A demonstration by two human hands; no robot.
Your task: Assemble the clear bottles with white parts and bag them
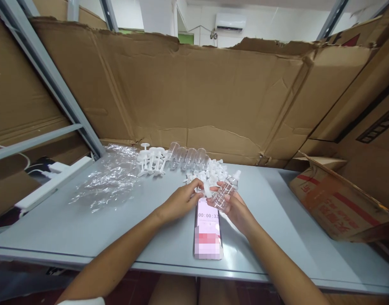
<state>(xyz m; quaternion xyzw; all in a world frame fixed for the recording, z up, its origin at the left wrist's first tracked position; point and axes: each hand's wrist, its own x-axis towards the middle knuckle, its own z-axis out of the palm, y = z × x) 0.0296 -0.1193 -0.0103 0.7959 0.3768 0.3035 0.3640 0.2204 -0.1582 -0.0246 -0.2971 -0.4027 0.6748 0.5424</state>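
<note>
My right hand (233,208) holds a small clear plastic bottle (225,191) with a white tip, tilted over the top of a phone. My left hand (184,198) pinches a small white plastic part (207,190) right beside the bottle. Behind my hands lies a pile of white caps and nozzles (210,171). Further back, a row of clear bottles (188,156) lies on its side. White pump pieces (150,163) stand to the left of that row.
A phone (208,231) showing a timer lies on the grey table (86,228) under my hands. Crumpled clear plastic wrap (108,180) is at the left. A printed cardboard box (337,203) sits at the right. Cardboard sheets wall the back and sides.
</note>
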